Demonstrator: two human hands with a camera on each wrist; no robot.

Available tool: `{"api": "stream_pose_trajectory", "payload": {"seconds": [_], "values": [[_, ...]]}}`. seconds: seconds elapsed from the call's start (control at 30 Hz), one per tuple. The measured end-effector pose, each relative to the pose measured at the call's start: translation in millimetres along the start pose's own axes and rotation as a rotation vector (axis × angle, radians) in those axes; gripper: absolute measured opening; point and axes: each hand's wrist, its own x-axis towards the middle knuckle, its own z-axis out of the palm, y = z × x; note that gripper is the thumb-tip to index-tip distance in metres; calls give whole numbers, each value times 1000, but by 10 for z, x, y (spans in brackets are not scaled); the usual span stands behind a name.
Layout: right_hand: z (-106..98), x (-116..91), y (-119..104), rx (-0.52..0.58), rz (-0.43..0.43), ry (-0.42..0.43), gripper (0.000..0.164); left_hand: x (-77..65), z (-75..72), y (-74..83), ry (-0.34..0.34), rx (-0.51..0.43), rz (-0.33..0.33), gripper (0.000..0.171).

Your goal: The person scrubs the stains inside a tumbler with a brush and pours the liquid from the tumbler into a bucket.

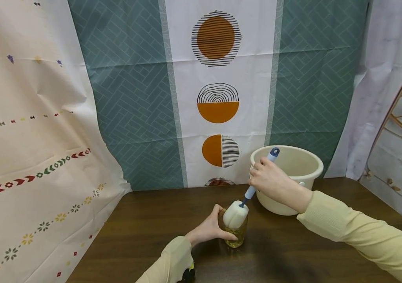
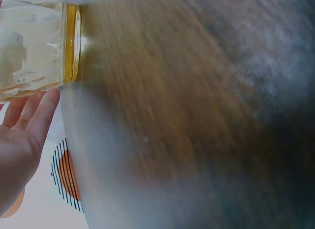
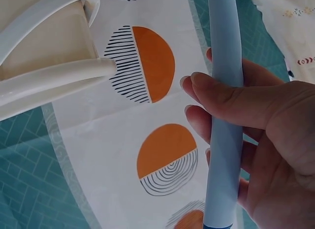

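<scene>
My left hand grips an amber glass low over the brown table, thumb on the near side and fingers round the far side. In the left wrist view the glass shows its thick yellow base. My right hand holds the light blue handle of a bottle brush, tilted up to the right. Its white sponge head sits partly inside the glass mouth. In the right wrist view, thumb and fingers wrap round the handle.
A cream basin stands right behind my right hand, its handle showing in the right wrist view. The wooden table ends at a patterned cloth backdrop. A small black and yellow object shows by the left sleeve.
</scene>
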Motion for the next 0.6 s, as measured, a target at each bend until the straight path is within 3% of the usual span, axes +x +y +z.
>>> {"api": "stream_pose_trajectory", "payload": {"seconds": [0.6], "values": [[-65,-46,-7,14,-36,43,17,-12,2,7,-5,-3,2,67]]}}
